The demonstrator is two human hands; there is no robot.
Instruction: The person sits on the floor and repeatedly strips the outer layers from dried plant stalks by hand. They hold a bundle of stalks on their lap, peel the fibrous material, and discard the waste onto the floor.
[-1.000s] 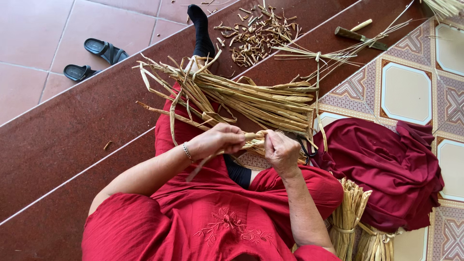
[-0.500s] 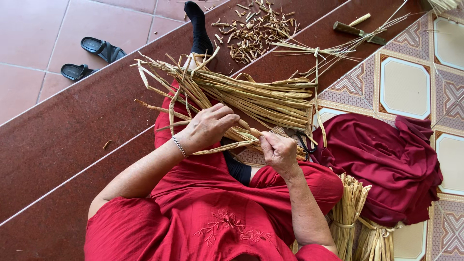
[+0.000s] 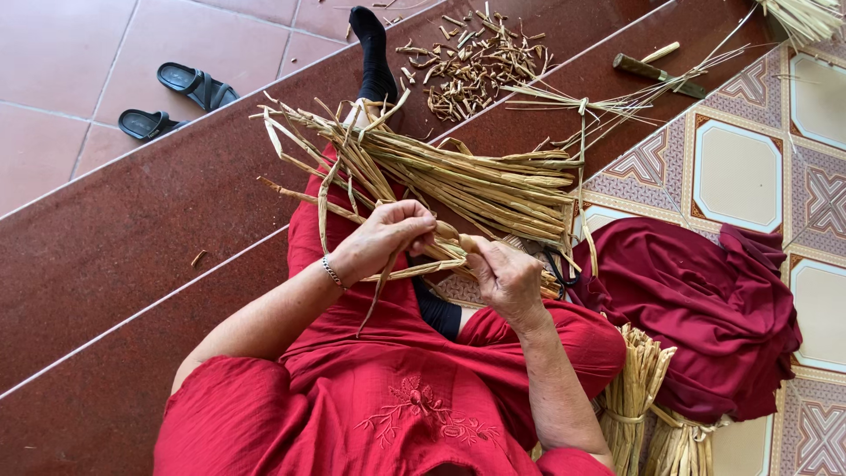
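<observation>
A loose bundle of dried straw strands [image 3: 480,181] lies across my lap, over my red dress [image 3: 388,388], fanning out to the left. My left hand [image 3: 383,238], with a thin bracelet at the wrist, is closed on a few strands near the bundle's lower edge. My right hand [image 3: 507,278] sits just to its right, fingers curled around the gathered, plaited end of the same strands. The two hands almost touch. What lies under the right palm is hidden.
I sit on dark red steps [image 3: 132,256]. Black sandals [image 3: 176,97] lie on the tiles at upper left. Straw scraps [image 3: 476,62] and a knife-like tool [image 3: 659,75] lie ahead. A maroon cloth [image 3: 705,300] and tied straw bundles [image 3: 634,405] are at my right.
My left hand rose to the bundle half a second ago, then came back down beside the right hand with strands in its grip. The right hand stayed nearly still.
</observation>
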